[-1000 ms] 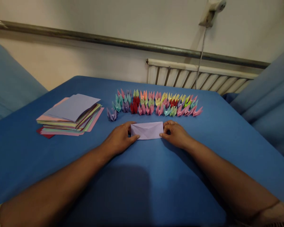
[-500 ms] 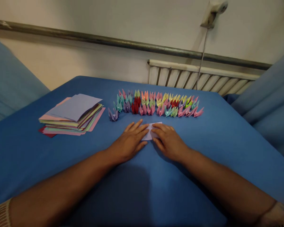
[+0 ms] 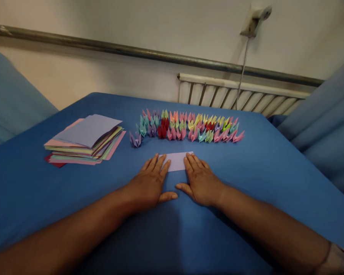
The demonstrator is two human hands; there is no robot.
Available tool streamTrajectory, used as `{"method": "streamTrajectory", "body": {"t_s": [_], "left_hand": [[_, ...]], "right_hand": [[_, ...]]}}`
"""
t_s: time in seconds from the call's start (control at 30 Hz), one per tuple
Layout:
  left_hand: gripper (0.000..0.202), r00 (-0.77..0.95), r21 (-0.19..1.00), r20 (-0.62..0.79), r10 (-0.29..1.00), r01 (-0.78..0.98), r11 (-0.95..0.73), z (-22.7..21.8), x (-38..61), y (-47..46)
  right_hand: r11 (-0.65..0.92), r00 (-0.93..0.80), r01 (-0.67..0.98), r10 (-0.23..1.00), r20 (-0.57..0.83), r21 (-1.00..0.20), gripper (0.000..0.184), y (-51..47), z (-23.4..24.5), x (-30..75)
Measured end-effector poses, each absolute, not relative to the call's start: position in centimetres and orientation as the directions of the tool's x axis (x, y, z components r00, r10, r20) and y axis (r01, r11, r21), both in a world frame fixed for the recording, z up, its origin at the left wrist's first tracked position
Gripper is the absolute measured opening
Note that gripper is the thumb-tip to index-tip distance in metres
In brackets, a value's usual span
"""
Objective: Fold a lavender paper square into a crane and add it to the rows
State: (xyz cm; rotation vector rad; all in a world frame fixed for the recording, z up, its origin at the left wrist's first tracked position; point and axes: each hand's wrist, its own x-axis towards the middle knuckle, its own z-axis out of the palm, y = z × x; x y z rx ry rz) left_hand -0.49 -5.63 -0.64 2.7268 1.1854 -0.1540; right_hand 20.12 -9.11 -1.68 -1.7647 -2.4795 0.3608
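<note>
The paper (image 3: pixel 176 160) is a lilac sheet folded to a flat, narrow rectangle. It lies on the blue cloth-covered desk (image 3: pixel 246 172), at 12 o'clock from both hands.

Left hand (image 3: pixel 151 183): flat, palm down, fingers straight and close together, tips on the paper's left end. Right hand (image 3: pixel 201 179): the same, tips on its right end. Both thumbs point inward and nearly meet.

At 12 o'clock from the paper stand rows of small, pointed, creased cranes (image 3: pixel 189 128) in many colours. One purple crane (image 3: pixel 135 140) stands apart at 10 o'clock. At 9 o'clock lies a loose stack (image 3: pixel 86 139) of thin coloured sheets.

Half a second earlier the hands covered the paper's middle. They have since drawn back toward 6 o'clock, exposing more of the sheet.
</note>
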Motion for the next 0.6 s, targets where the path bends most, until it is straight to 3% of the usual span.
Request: {"method": "streamTrajectory", "body": {"t_s": [0.13,0.3,0.6], "left_hand": [[0.106,0.648,0.080,-0.133,0.750,0.761,-0.644,-0.69,-0.36,-5.50],[0.100,0.783,0.148,-0.140,0.605,0.621,-0.770,-0.43,-0.11,-5.59],[0.097,0.767,0.210,-0.235,0.597,0.640,-0.739,-0.39,-0.70,-6.11]], "right_hand": [[0.303,-0.327,0.925,0.942,-0.076,-0.231,0.090,-8.94,-1.66,20.32],[0.453,-0.484,0.847,0.873,-0.051,-0.278,0.078,-9.09,-1.66,20.31],[0.421,-0.449,0.868,0.892,-0.052,-0.264,0.092,-8.74,-2.18,20.88]]}}
